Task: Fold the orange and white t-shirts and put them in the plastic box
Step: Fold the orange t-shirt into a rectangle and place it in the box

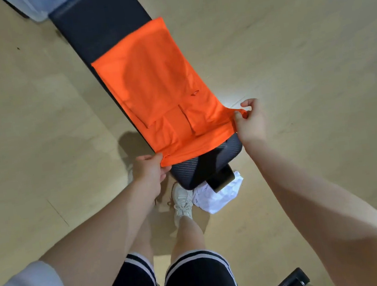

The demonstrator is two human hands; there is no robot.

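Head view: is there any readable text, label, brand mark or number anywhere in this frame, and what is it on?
None can be read.
Orange t-shirt: plain fabric, no print visible.
White t-shirt on the floor: crumpled, no text shows.
Black shorts: white marks at the right edge, too cut off to read.
Bench, plastic box, shoe: no markings visible.

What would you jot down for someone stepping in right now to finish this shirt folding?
Left hand pinches the near left corner of the orange t-shirt; right hand pinches its near right corner.
The shirt lies along the black padded bench, sleeves already folded in.
White t-shirt is crumpled on the floor under the bench's near end.
Plastic box sits at the far end.
Left: finish folding orange, fold white, box both.
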